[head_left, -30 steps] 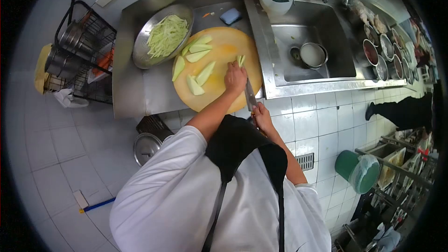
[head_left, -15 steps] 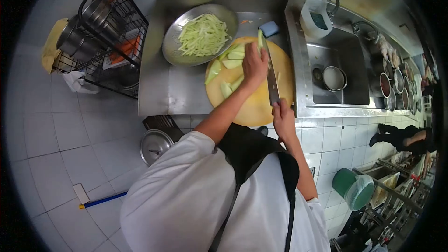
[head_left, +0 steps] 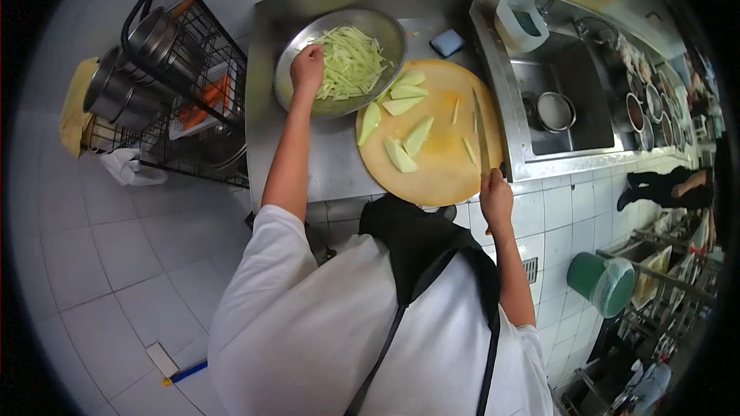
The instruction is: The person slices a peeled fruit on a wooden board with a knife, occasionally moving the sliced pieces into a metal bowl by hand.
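Left hand (head_left: 307, 71), fingers bunched, contents unclear, has left the cutting board (head_left: 428, 181) for the bowl (head_left: 387, 29) of strips (head_left: 351, 65); cutting seems paused, knife (head_left: 482, 135) in right hand (head_left: 497, 197).

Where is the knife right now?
In the head view, the knife is over the right side of the round yellow cutting board, its handle in the person's right hand, just left of the sink.

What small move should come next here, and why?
Probably move the left hand from the bowl to a wedge on the round board: several wedges remain unsliced, and the right hand holds the knife there.
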Available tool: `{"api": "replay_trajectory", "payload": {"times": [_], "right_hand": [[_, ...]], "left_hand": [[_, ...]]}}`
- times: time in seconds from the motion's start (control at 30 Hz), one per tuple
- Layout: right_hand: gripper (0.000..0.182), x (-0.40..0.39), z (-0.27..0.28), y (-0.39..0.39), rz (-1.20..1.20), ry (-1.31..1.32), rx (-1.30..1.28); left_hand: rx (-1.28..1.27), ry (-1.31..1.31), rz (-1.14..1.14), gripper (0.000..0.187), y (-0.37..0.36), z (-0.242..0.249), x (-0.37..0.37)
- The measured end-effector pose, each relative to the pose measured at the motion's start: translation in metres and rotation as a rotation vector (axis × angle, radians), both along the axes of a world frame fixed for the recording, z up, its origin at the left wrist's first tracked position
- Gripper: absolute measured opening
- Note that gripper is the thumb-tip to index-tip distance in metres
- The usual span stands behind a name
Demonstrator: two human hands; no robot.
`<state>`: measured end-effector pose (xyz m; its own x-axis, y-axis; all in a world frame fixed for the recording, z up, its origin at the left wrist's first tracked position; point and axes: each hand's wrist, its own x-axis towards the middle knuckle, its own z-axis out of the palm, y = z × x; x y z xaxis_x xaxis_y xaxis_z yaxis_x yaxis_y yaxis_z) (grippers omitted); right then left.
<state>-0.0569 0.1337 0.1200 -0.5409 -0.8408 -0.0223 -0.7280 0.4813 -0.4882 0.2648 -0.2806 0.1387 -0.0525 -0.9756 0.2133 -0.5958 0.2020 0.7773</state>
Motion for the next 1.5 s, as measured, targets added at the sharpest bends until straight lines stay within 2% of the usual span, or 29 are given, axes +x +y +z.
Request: {"api": "replay_trajectory", "payload": {"times": [0.07,0.17,0.23,0.3,0.37,0.5,0.6,0.63,0.67,0.77,0.87,0.97,1.0,1.07,1.2,1.27,1.4,1.5], "right_hand": [[0.020,-0.009,-0.021,0.011,-0.053,0.163,0.069],[0.019,-0.025,-0.050,0.018,-0.044,0.280,0.038],[0.018,-0.022,-0.050,0.024,0.003,0.329,0.066],[0.018,-0.019,-0.057,0.039,0.068,0.329,0.089],[0.016,-0.009,-0.047,0.055,0.095,0.309,0.083],[0.021,-0.002,-0.040,0.085,0.010,0.039,-0.062],[0.025,0.000,-0.043,0.094,-0.418,-0.832,-0.110],[0.030,-0.007,-0.055,0.100,-0.410,-0.960,-0.090],[0.029,-0.012,-0.068,0.106,-0.405,-0.988,-0.090],[0.026,-0.013,-0.071,0.106,-0.429,-1.101,-0.122],[0.025,-0.020,-0.075,0.102,-0.407,-1.156,-0.123],[0.024,-0.019,-0.072,0.098,-0.369,-1.187,-0.060],[0.024,-0.017,-0.071,0.095,-0.350,-1.192,-0.029],[0.025,-0.013,-0.082,0.094,-0.334,-1.223,-0.008],[0.022,-0.003,-0.078,0.091,-0.336,-1.296,-0.020],[0.022,0.000,-0.075,0.089,-0.318,-1.263,-0.027],[0.021,0.005,-0.056,0.074,-0.330,-1.226,-0.118],[0.022,0.010,-0.017,0.044,-0.211,-0.940,-0.071]], "left_hand": [[-0.019,0.327,-0.060,0.025,0.046,0.024,-0.017],[-0.009,0.348,-0.235,0.020,0.106,0.018,-0.057],[0.083,0.397,-0.390,0.022,0.152,0.002,-0.090],[0.119,0.276,-0.572,0.025,0.190,-0.015,-0.122],[0.017,0.044,-0.636,0.025,0.202,-0.043,-0.149],[0.004,-0.256,-0.666,0.029,0.201,-0.072,-0.205],[-0.065,-0.304,-0.592,0.029,0.188,-0.095,-0.245],[-0.089,-0.319,-0.571,0.030,0.183,-0.104,-0.257],[-0.108,-0.396,-0.591,0.034,0.174,-0.114,-0.268],[-0.140,-0.399,-0.727,0.028,0.174,-0.122,-0.273],[0.013,-0.379,-0.880,0.035,0.195,-0.119,-0.258],[0.141,-0.328,-0.837,0.041,0.234,-0.095,-0.245],[0.132,-0.261,-0.771,0.049,0.246,-0.098,-0.244],[0.151,-0.166,-0.678,0.048,0.259,-0.115,-0.244],[0.283,0.065,-0.557,0.048,0.270,-0.117,-0.242],[0.240,0.104,-0.555,0.048,0.269,-0.120,-0.240],[0.199,0.178,-0.499,0.049,0.258,-0.094,-0.240],[0.123,0.252,-0.437,0.051,0.237,-0.050,-0.225]]}}
